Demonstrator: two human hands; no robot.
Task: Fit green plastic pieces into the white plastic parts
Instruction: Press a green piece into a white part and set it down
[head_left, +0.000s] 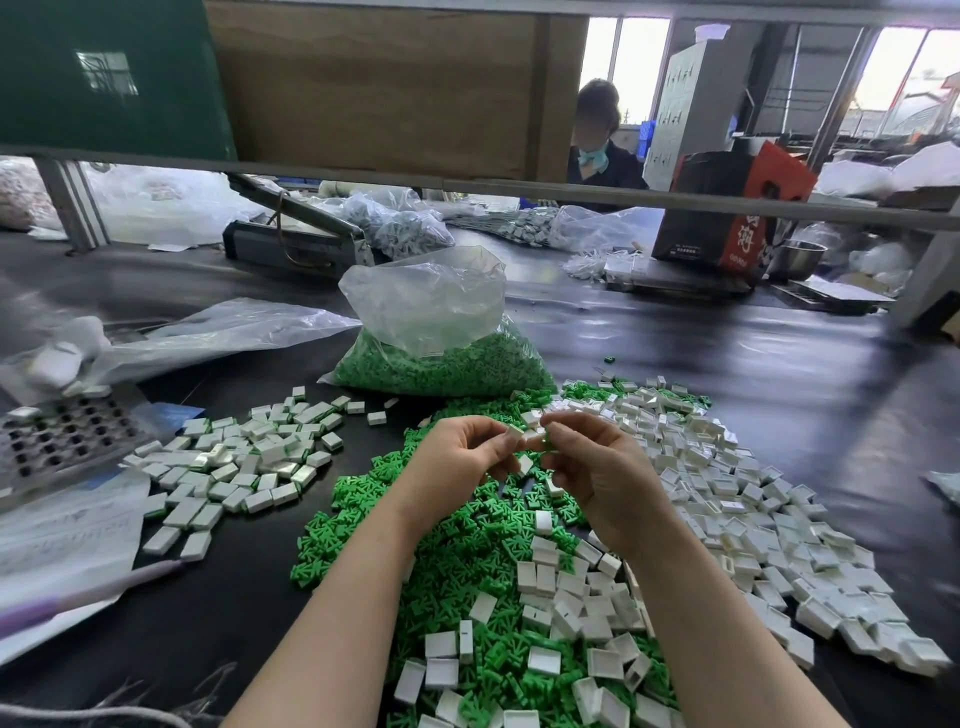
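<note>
Covering dark worktop (779, 374): plastic parts (727, 499).

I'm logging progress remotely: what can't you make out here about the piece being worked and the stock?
- Head view: whether a green piece sits in the white part is hidden by the left hand and right hand.
- What the right hand's fingers pinch: too small, blurred.
- Green-filled bag: its depth is hidden by the crumpled plastic.
- Near piles: cut off by the bottom edge.

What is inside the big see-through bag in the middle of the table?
The clear plastic bag is full of green plastic pieces piled in its bottom part. Its crumpled top looks empty. What lies deep under that green heap is covered.
</note>
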